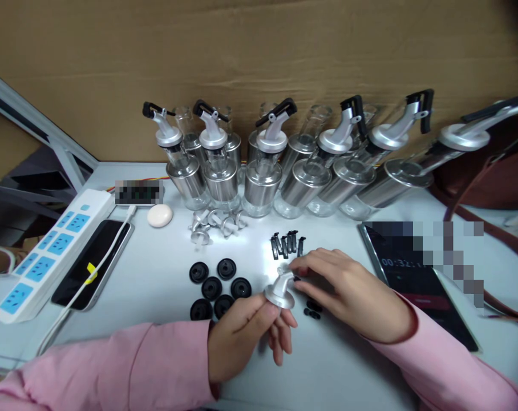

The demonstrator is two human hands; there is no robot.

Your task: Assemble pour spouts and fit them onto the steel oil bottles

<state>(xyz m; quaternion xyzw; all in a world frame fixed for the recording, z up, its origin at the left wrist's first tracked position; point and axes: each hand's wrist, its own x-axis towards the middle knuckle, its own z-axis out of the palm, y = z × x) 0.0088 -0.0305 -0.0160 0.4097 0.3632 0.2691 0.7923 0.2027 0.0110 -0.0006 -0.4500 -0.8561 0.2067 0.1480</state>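
Observation:
My left hand [246, 337] pinches a silver pourer spout [280, 292] by its round flange, the bent neck pointing up and right. At the tip of that neck my right hand [348, 288] has its thumb and index finger closed around a small black piece [297, 278], mostly covered by the fingers. Just beyond lie several black flip levers [287, 244]. Small black plugs [312, 311] rest below the right hand. Left of the hands are several black ribbed stoppers [211, 288], and behind them a pile of silver pourer spouts [216, 224].
Several glass oil bottles [262, 182] with steel sleeves stand along the cardboard at the back, the front ones topped with pourers. A power strip [49, 251], a phone [94, 265] with a cable and a cream-coloured oval object [160, 216] lie left. A timer screen [413, 285] and brown bag [490, 171] are right.

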